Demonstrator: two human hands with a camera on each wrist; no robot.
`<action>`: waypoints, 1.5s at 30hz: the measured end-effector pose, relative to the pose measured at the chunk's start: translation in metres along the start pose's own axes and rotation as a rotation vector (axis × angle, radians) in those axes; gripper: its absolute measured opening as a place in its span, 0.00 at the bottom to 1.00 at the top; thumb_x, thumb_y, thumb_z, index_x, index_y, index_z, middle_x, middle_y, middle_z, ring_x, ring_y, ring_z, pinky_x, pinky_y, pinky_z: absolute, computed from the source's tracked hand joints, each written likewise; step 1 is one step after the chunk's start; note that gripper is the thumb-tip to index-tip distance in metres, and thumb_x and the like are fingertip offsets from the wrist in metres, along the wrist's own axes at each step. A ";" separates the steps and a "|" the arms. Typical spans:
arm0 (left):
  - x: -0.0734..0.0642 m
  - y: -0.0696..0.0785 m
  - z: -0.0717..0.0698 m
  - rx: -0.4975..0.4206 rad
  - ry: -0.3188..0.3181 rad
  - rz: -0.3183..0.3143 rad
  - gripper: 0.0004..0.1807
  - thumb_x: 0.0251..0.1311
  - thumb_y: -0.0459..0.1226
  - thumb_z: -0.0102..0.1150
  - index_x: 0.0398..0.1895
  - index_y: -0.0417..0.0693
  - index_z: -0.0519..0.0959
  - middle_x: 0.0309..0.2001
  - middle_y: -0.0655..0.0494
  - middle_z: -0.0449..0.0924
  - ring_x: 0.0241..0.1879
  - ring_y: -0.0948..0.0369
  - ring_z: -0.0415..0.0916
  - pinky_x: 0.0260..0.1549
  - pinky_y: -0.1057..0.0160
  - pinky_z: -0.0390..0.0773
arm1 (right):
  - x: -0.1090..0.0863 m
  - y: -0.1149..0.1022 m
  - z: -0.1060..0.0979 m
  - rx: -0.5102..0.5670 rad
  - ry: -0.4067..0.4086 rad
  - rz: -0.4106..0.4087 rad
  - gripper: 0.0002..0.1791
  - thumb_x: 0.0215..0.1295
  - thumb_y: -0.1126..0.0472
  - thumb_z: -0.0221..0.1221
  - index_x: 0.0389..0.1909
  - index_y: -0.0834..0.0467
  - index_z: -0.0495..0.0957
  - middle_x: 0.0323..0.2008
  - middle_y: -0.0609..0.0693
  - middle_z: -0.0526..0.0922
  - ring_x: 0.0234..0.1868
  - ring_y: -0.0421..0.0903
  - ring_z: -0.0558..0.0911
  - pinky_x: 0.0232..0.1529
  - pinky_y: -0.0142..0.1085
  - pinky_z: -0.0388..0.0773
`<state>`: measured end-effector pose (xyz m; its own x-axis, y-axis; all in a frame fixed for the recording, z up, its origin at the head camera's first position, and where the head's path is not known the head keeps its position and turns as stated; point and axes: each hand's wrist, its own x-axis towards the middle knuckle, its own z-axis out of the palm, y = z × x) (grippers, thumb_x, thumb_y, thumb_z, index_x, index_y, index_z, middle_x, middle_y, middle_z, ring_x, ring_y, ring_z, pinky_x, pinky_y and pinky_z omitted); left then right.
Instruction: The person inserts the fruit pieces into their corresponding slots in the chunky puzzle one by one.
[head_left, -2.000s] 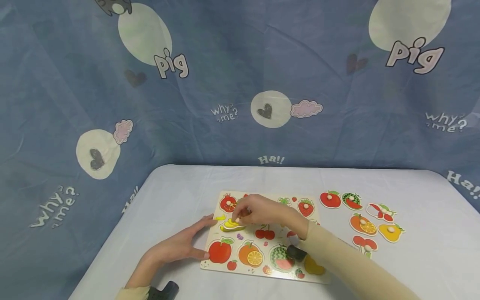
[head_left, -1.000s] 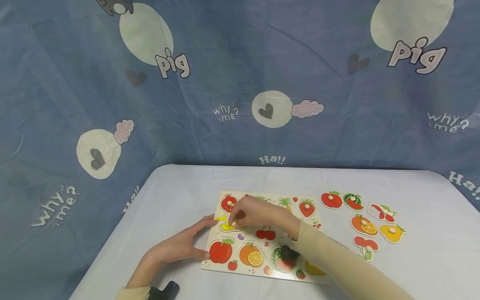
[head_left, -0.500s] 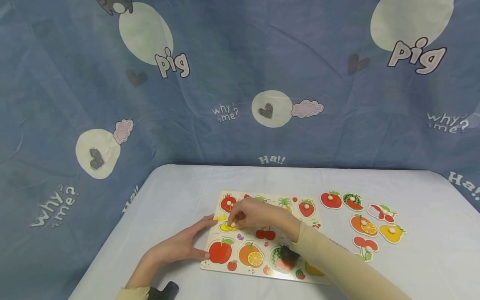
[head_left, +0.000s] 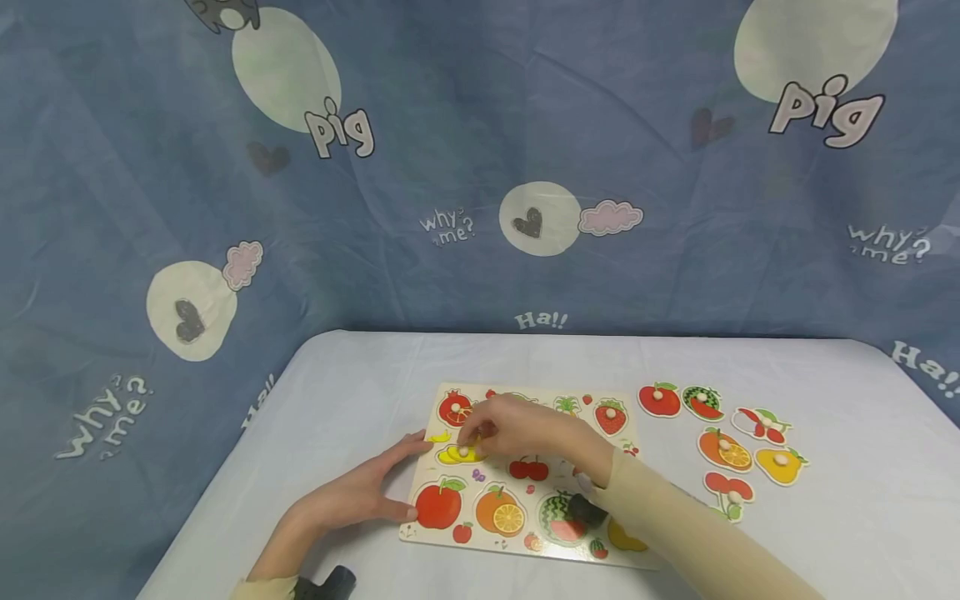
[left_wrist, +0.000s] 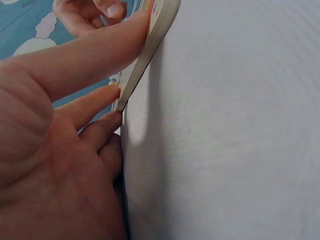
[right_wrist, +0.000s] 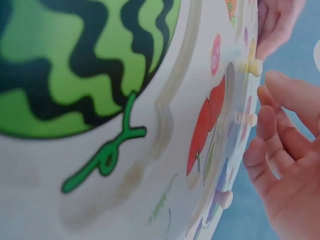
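A wooden fruit knob puzzle board lies on the white table. Its banana piece sits in the recess at the board's left, white knob showing. My right hand hovers beside that knob with loosely bent fingers; in the right wrist view a small gap parts the thumb from the knob. My left hand is spread along the board's left side, thumb on the front left corner and fingertips at the edge. Pomegranate and strawberry pieces, both with knobs, sit in the board.
Loose knobbed pieces lie right of the board: an apple, a watermelon, a lychee-like fruit, an orange, a pear and cherries. A patterned blue curtain stands behind the table.
Two seconds ago my right hand held the banana piece slightly off its recess. The piece has settled in, and the fingers have let go of the knob. My left hand has stayed put.
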<state>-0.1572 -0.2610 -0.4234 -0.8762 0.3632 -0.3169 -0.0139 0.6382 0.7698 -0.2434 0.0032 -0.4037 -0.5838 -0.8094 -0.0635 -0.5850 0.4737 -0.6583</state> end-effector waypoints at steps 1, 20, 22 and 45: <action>0.000 0.000 0.000 0.001 -0.002 0.003 0.47 0.46 0.43 0.76 0.72 0.61 0.64 0.77 0.51 0.48 0.75 0.44 0.42 0.65 0.30 0.43 | -0.001 0.000 -0.001 0.005 0.004 -0.005 0.11 0.62 0.64 0.66 0.43 0.47 0.86 0.37 0.34 0.81 0.36 0.37 0.76 0.42 0.29 0.76; -0.001 0.002 -0.001 0.014 -0.007 0.016 0.47 0.46 0.45 0.75 0.73 0.60 0.64 0.78 0.50 0.47 0.75 0.43 0.41 0.65 0.30 0.43 | -0.031 -0.005 -0.010 0.001 0.024 -0.066 0.13 0.64 0.65 0.64 0.49 0.53 0.84 0.41 0.41 0.84 0.37 0.35 0.76 0.41 0.31 0.76; 0.000 0.001 -0.001 0.011 -0.008 0.016 0.47 0.46 0.45 0.75 0.73 0.60 0.64 0.78 0.49 0.47 0.75 0.43 0.41 0.65 0.30 0.43 | -0.035 -0.005 -0.012 0.003 0.041 -0.063 0.12 0.65 0.65 0.63 0.48 0.53 0.84 0.41 0.42 0.84 0.37 0.35 0.76 0.41 0.31 0.76; 0.001 0.001 0.002 -0.008 0.013 -0.039 0.48 0.44 0.42 0.77 0.72 0.61 0.64 0.77 0.50 0.50 0.74 0.44 0.44 0.65 0.30 0.45 | -0.084 -0.005 -0.024 0.077 0.137 0.030 0.14 0.66 0.63 0.62 0.52 0.51 0.82 0.47 0.45 0.82 0.43 0.39 0.77 0.47 0.38 0.78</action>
<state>-0.1576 -0.2587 -0.4240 -0.8810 0.3295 -0.3396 -0.0518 0.6463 0.7613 -0.2054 0.0769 -0.3776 -0.6747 -0.7379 0.0155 -0.5246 0.4647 -0.7133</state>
